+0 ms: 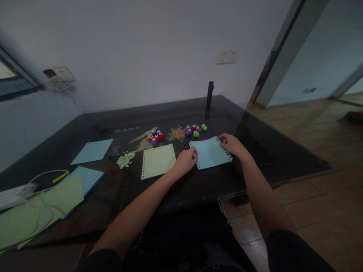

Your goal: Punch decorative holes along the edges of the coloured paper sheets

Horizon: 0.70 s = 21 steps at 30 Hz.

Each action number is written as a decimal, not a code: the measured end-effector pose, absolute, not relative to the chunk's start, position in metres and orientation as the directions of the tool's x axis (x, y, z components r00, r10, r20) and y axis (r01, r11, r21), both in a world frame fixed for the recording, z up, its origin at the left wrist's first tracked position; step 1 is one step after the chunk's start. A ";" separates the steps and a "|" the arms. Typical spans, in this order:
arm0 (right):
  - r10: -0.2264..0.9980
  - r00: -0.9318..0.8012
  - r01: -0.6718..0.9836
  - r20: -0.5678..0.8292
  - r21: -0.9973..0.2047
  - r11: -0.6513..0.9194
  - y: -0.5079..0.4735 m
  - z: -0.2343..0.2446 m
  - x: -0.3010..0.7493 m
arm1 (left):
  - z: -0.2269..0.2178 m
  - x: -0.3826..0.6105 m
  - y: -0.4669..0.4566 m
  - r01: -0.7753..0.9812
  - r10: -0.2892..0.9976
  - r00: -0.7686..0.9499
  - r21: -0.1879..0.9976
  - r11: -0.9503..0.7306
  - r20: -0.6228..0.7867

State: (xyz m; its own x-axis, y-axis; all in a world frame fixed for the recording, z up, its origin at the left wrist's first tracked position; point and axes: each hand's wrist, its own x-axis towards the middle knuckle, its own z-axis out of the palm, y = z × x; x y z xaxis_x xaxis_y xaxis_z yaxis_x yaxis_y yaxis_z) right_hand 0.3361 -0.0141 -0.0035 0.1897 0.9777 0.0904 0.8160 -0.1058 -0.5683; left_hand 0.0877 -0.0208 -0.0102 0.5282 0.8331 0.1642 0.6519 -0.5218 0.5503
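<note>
A light blue paper sheet (211,152) with punched holes along its edges lies on the dark table (198,181). My left hand (185,160) rests on its left edge with fingers curled, pinching the sheet. At the sheet's far right edge my right hand (232,144) grips it with curled fingers. A light green sheet (158,161) with punched edges lies just left of my left hand.
Two clusters of small coloured punches (156,137) (195,130) sit behind the sheets. A pile of paper bits (125,159) lies left of the green sheet. More blue (92,151) and green (42,211) sheets lie at left, with white cables (17,192). A black cylinder (209,99) stands at the back.
</note>
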 end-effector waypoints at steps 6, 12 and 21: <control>0.979 0.198 0.839 0.053 -0.525 -0.142 -0.013 -0.004 0.335 | -0.009 0.090 -0.021 0.681 0.840 0.526 0.523 -0.512 0.137; 0.975 0.224 0.861 0.001 -0.469 -0.197 -0.013 -0.002 0.331 | -0.008 0.090 -0.022 0.693 0.839 0.531 0.509 -0.510 0.118; 0.977 0.211 0.896 -0.032 -0.392 -0.206 -0.015 0.001 0.325 | -0.003 0.090 -0.026 0.724 0.839 0.535 0.460 -0.514 0.096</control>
